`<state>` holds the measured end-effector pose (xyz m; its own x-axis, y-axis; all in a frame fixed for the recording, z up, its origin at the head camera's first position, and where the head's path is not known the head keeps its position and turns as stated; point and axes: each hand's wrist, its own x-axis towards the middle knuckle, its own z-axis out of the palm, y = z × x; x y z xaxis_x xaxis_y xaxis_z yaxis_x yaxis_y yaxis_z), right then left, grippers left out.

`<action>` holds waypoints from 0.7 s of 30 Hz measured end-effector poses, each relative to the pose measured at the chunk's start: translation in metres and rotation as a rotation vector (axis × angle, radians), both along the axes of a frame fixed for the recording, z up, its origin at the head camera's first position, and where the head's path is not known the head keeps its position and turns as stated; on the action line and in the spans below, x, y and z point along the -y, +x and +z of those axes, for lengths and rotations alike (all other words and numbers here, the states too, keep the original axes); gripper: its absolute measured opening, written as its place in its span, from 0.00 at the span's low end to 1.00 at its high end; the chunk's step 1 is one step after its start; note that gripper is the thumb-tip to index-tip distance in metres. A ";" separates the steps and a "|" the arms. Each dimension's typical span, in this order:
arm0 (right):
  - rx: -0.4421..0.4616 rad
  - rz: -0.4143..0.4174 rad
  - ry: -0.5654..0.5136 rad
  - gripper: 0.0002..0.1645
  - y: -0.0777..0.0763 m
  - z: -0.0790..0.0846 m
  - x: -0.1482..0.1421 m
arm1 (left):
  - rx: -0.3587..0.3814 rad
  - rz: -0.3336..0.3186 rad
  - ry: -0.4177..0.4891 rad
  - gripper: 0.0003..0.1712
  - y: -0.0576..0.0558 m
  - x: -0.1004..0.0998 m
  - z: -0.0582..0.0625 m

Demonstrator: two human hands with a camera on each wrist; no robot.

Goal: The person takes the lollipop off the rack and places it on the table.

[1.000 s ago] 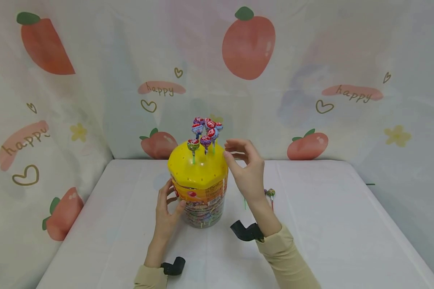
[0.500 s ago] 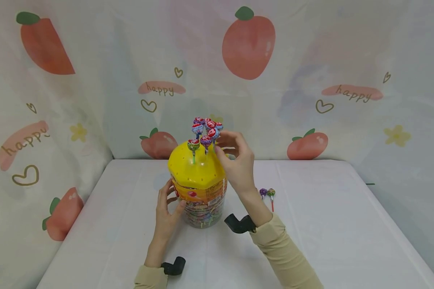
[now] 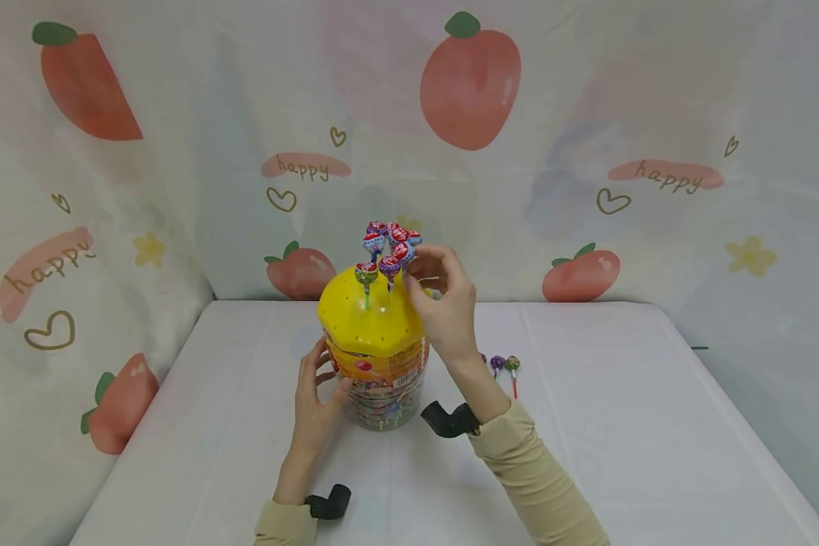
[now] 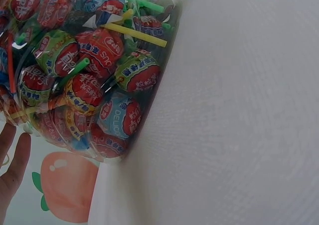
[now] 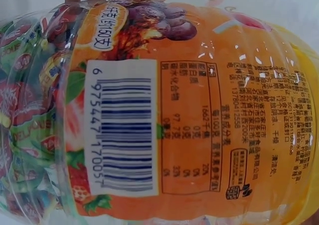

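Yellow-lidded candy jar [image 3: 382, 402] stands upright on the table [image 3: 621, 417], just left of frame centre, between both hands. Blue-and-red lollipop [image 3: 403, 252] sits stick-down at the right of the cluster on the lid [image 3: 362, 330]. Change: right hand [image 3: 449, 303] was off to the right a second ago, now in at that lollipop, thumb and fingers apparently pinching its stick; lollipop itself hasn't visibly moved. Reads as: work now centres on that one stick. Left hand [image 3: 317, 406] unchanged, gripping the jar's left side. Purple lollipop [image 3: 497, 362] and green lollipop [image 3: 513, 363] lie right of the jar.
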<state>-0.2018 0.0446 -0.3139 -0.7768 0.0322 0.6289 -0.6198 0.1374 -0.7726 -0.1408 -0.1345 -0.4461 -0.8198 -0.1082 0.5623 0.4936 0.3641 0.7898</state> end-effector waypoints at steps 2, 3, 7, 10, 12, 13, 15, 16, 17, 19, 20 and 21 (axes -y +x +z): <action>0.002 0.007 -0.010 0.18 -0.001 0.000 0.001 | 0.004 -0.002 0.003 0.40 0.000 0.000 0.000; 0.002 0.009 -0.014 0.18 -0.001 0.000 0.001 | 0.006 -0.003 0.005 0.40 0.000 0.000 -0.001; -0.007 0.012 -0.024 0.17 -0.003 0.000 0.001 | 0.011 -0.004 0.008 0.41 -0.001 0.001 -0.001; -0.018 0.014 -0.035 0.17 -0.003 0.000 0.002 | 0.004 -0.004 0.007 0.40 -0.001 0.001 -0.002; -0.028 0.014 -0.045 0.17 -0.003 0.001 0.002 | 0.000 -0.003 0.007 0.40 -0.002 0.001 -0.002; -0.035 0.014 -0.052 0.17 -0.003 0.002 0.002 | 0.001 -0.003 0.007 0.40 -0.002 0.001 -0.002; -0.054 0.009 -0.069 0.18 -0.003 0.003 0.002 | 0.006 -0.005 0.009 0.40 -0.002 0.001 -0.002; -0.067 0.006 -0.078 0.18 -0.002 0.004 0.002 | 0.009 -0.006 0.010 0.40 -0.001 0.001 -0.002; -0.076 0.004 -0.087 0.18 -0.002 0.004 0.002 | 0.011 -0.006 0.007 0.40 -0.001 0.001 -0.001; -0.092 0.003 -0.103 0.18 -0.002 0.005 0.001 | 0.011 -0.003 0.001 0.40 -0.001 0.001 -0.001; -0.097 0.002 -0.107 0.18 -0.002 0.005 0.001 | 0.012 -0.001 0.001 0.40 -0.004 0.002 -0.005; -0.101 0.003 -0.112 0.18 -0.001 0.005 0.000 | 0.010 0.001 0.000 0.40 -0.006 0.002 -0.010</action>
